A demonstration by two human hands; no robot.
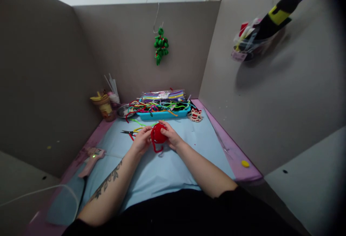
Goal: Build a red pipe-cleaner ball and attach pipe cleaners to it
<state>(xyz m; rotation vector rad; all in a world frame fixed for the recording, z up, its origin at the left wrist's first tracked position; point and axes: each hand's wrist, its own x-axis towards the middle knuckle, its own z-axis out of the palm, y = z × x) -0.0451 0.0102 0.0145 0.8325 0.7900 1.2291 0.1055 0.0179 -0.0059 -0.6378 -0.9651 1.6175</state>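
A round red ball [159,133] is between my two hands over the light blue cloth. A red fuzzy strip [155,147] hangs from its left side and curls at the lower end. My left hand [143,139] is closed at the ball's left edge, fingertips on the ball or the strip. My right hand [171,135] grips the ball from the right, thumb across its front. Scissors with yellow and red handles [132,132] lie just left of my left hand, partly hidden by it.
Behind my hands sits a blue tray [162,116] heaped with colourful fuzzy stems. A pink glue gun [93,160] lies at the left, its cord running forward. A brown pot [106,109], a metal dish [127,111] and a red-and-white piece [195,115] stand around the tray. Partitions enclose three sides.
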